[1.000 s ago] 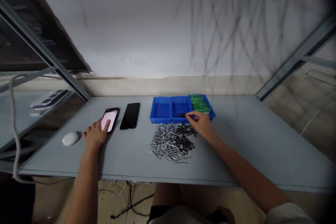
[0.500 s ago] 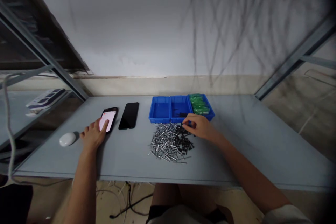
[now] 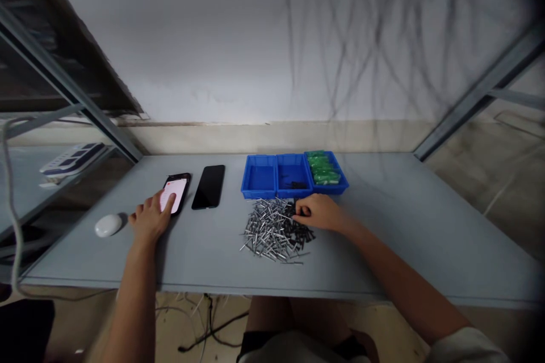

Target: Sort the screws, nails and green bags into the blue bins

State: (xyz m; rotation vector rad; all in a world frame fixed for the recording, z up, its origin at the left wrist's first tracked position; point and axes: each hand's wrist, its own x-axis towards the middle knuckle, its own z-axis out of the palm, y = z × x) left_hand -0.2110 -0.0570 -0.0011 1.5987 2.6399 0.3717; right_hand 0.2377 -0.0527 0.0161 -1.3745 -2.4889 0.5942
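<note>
My left hand [image 3: 150, 218] rests with spread fingers on a smartphone [image 3: 174, 194], touching its lit pink-and-white screen. Beside it lies a second, dark smartphone [image 3: 208, 186], and a white computer mouse [image 3: 108, 226] sits left of my hand. My right hand [image 3: 319, 212] is curled over the back edge of a mixed pile of silver and black rivets [image 3: 275, 232], its fingertips among the black pieces. Whether those fingers hold a piece is hidden. Behind the pile stand a bare blue bin [image 3: 259, 177], a blue bin [image 3: 293, 167] holding a few black pieces, and a blue bin [image 3: 326, 188] of green parts.
Everything lies on a grey metal-topped table [image 3: 392, 249] with metal frame uprights at both sides. A power strip [image 3: 72, 159] sits on a lower shelf at the left, and a white cable [image 3: 9, 204] hangs there. Dark cables lie on the floor below.
My right hand has drawn back from the middle blue bin toward the pile, and black pieces now show in that bin. My left hand stays on the phone.
</note>
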